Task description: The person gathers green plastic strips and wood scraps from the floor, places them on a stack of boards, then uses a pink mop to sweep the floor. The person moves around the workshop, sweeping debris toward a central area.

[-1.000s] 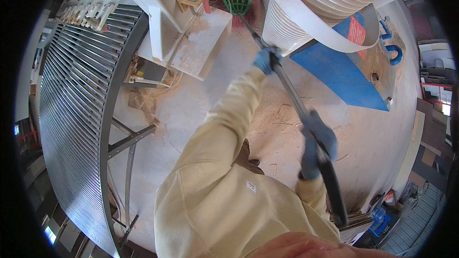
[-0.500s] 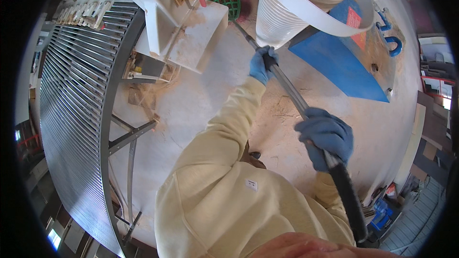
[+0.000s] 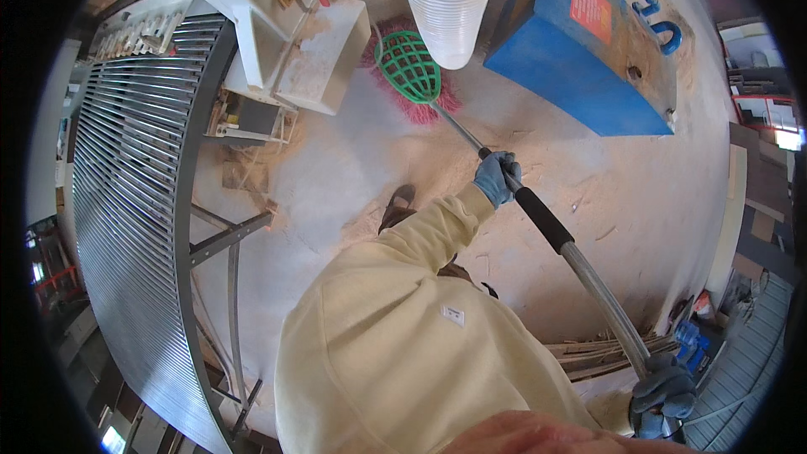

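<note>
A long-handled mop (image 3: 407, 67) with a green lattice head and pink fringe rests on the dusty floor beyond me. My left hand (image 3: 498, 178), in a blue-grey glove, is closed round its metal pole near the middle, just above a black foam sleeve (image 3: 543, 220). Low at the right, my right hand (image 3: 664, 395) wears a similar glove and wraps round the near end of the pole. The pole slants from the mop head at the upper middle down to the lower right. Sawdust (image 3: 437, 160) is spread over the floor beside the fringe.
A metal roller conveyor (image 3: 134, 202) runs along the left, its braced legs reaching over the floor. A white ribbed hose (image 3: 445, 13) hangs beside the mop head. A blue machine housing (image 3: 572, 59) stands at the upper right, and wood strips (image 3: 597, 357) lie at the lower right.
The mop head has come back towards me, out from behind the ribbed hose. My right hand has moved down and right with the pole; my left hand is a little nearer and further right.
</note>
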The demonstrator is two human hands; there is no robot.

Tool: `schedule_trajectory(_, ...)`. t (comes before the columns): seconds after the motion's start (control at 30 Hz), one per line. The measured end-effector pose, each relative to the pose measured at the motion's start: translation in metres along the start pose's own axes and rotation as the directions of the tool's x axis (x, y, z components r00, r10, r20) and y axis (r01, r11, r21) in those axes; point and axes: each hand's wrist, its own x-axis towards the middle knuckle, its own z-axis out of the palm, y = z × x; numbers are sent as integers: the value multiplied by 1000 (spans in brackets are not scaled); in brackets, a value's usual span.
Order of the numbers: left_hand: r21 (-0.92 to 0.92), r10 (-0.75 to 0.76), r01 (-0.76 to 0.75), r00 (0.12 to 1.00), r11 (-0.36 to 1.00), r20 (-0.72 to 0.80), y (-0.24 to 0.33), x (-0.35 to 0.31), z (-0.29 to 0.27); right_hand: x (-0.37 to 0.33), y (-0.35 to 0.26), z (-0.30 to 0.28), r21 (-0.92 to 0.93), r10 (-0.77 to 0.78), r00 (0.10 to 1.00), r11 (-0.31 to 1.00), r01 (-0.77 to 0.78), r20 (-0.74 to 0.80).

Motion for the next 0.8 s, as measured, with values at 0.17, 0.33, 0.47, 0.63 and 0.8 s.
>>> schedule_trajectory(0.17,70,138,-142,989,987,57,10,10,-22,-36,14,32,-129,-37,933,992,-10,-357)
schedule_trajectory(0.33,247,319,-371,920,895,227,124,65,-4,54,84,87,-238,-69,858,969,-64,-510)
schedule_trajectory(0.47,472,370,-306,928,827,-45,207,113,13,133,183,138,-81,-38,900,997,3,-435)
schedule_trajectory(0.63,718,435,-166,877,676,-206,197,123,-16,112,182,146,-48,-62,901,998,45,-428)
schedule_trajectory(0.8,766,336,-136,935,628,-110,84,116,-81,4,119,142,-5,42,851,999,-52,-524)
